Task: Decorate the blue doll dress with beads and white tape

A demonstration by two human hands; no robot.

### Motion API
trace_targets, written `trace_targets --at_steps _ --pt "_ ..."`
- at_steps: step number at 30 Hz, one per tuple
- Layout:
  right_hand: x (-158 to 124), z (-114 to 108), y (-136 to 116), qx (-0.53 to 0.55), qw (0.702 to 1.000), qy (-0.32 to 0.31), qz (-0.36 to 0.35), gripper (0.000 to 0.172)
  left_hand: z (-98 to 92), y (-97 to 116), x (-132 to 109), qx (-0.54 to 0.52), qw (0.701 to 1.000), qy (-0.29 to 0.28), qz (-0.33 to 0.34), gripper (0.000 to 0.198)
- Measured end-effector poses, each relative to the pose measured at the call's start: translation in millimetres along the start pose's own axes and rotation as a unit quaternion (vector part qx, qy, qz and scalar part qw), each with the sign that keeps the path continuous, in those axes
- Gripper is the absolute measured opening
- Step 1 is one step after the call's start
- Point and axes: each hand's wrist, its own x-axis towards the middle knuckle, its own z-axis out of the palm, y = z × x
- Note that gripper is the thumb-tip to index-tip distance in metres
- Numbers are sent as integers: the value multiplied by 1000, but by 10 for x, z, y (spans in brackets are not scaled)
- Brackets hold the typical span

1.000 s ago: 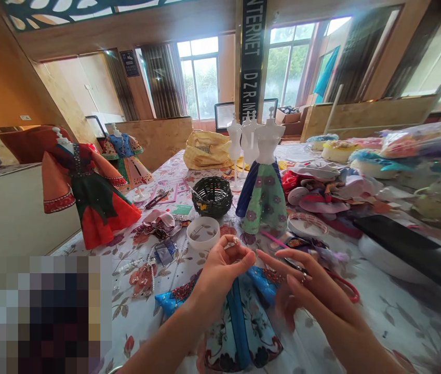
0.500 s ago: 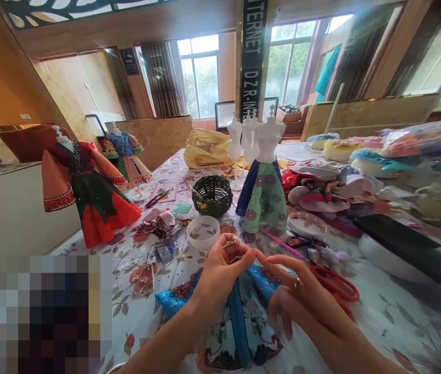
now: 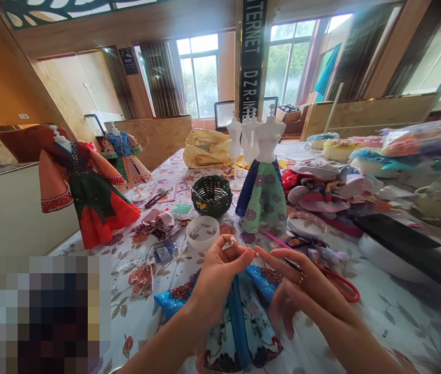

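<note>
My left hand (image 3: 220, 275) has its thumb and fingertips pinched together over the doll dress; whatever is between them is too small to make out. The index finger of my right hand (image 3: 316, 296) reaches up to the left fingertips, with its fingers stretched apart and the lower ones blurred. Beneath both hands lies a small doll dress (image 3: 257, 324), pale with dark floral trim, a blue centre band and bright blue sleeves. Red-handled scissors (image 3: 347, 285) lie partly hidden behind my right hand.
Ahead stand a white tape roll (image 3: 203, 239), a black woven basket (image 3: 211, 200) and a dress form in a green skirt (image 3: 269, 200). A dressed form (image 3: 88, 192) is at left. Fabric pieces (image 3: 321, 189) and a dark, long object (image 3: 411, 254) crowd the right.
My right hand has shifted slightly and its lower fingers have moved in a blur. My left hand keeps its pinch almost in place. The dress lies as before.
</note>
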Motion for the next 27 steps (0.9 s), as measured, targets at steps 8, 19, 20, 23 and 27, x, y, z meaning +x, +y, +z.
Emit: trace_targets --at_steps 8,19,20,23,27 --pt "17 -13 -38 19 998 46 25 34 7 23 -7 -22 999 -4 -33 42" --pt "85 -24 -52 -9 984 176 18 33 27 12 -41 47 998 -39 -4 38" --pt "88 -29 -58 -12 982 188 22 35 34 14 -44 53 997 -47 -5 38" --pt "91 -46 -64 -26 976 216 21 42 52 20 -56 63 995 -75 -6 36" --pt "82 -73 -41 -83 967 242 -5 43 65 9 -69 71 992 -103 3 35"
